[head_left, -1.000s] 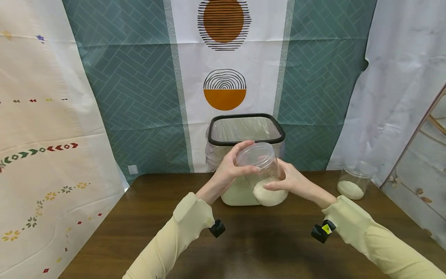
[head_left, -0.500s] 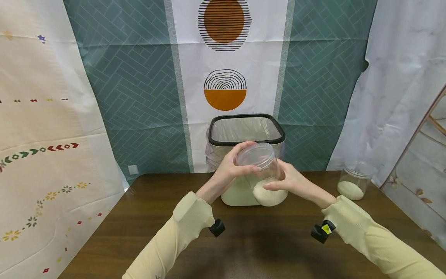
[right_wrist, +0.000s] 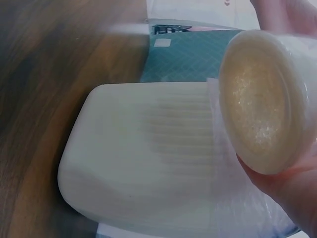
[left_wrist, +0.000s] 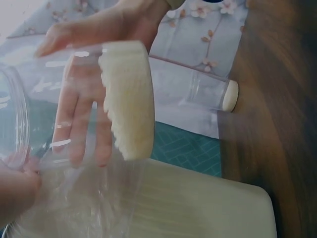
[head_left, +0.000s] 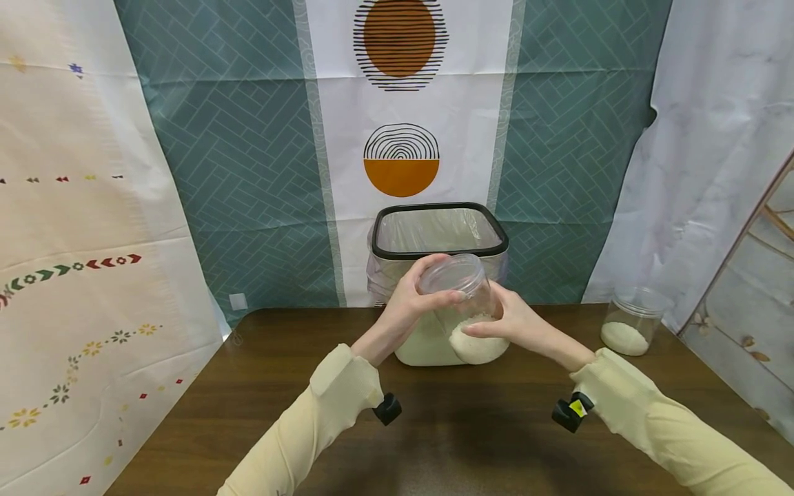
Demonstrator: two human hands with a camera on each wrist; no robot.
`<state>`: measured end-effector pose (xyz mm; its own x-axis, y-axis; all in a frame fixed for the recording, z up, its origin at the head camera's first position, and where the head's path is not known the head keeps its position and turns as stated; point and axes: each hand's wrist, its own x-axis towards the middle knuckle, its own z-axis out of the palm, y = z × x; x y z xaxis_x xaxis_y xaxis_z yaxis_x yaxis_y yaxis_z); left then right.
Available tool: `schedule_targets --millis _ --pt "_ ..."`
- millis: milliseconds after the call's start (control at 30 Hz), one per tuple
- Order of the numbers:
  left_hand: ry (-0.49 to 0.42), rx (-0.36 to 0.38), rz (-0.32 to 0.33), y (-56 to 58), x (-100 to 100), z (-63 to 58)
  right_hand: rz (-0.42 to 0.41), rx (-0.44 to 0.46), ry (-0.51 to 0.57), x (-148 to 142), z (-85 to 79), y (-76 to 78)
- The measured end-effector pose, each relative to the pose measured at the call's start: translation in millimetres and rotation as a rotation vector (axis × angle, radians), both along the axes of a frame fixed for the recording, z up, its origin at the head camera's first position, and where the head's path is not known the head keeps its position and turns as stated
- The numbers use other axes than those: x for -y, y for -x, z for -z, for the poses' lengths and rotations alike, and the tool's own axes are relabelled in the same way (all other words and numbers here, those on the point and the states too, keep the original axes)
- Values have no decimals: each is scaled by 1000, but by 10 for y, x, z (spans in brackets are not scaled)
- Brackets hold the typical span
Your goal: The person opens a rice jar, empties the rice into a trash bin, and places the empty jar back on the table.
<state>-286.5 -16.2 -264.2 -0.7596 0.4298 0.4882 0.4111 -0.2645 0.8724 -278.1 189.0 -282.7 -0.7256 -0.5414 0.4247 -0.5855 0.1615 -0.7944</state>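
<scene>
A clear plastic jar [head_left: 457,273] with white grains [head_left: 479,346] in its lower end is held in the air, tilted, in front of the bin. My left hand [head_left: 409,303] grips the jar's ridged top end, thumb across the near side. Around the body, lower down, my right hand [head_left: 521,322] holds the jar with its thumb on the near side. In the left wrist view, fingers [left_wrist: 79,119] of the right hand show through the clear wall. The right wrist view faces the jar's round base [right_wrist: 260,101]. Whether the top end is capped I cannot tell.
Directly behind the jar stands a pale bin [head_left: 428,344] with a black rim [head_left: 440,255] and a clear bag liner. A second clear jar [head_left: 633,320] with white grains sits at the right back of the brown wooden table [head_left: 279,386]. Patterned cloths hang around.
The jar's lower end and my right hand have shifted slightly to the left. Both hands keep their hold on the jar.
</scene>
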Motion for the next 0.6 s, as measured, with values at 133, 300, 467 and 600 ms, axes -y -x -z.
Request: schedule_targets --millis 133,300,467,600 --pt "-6 -4 -65 -39 -14 9 7 -14 12 30 9 -8" --pt "-16 8 -140 -97 -36 6 53 -25 -2 63 4 -40" --pt "-21 27 -226 -141 -72 10 111 -45 -18 95 23 -53" --pt "-38 45 -287 -162 -108 17 191 -69 -48 134 21 -86"
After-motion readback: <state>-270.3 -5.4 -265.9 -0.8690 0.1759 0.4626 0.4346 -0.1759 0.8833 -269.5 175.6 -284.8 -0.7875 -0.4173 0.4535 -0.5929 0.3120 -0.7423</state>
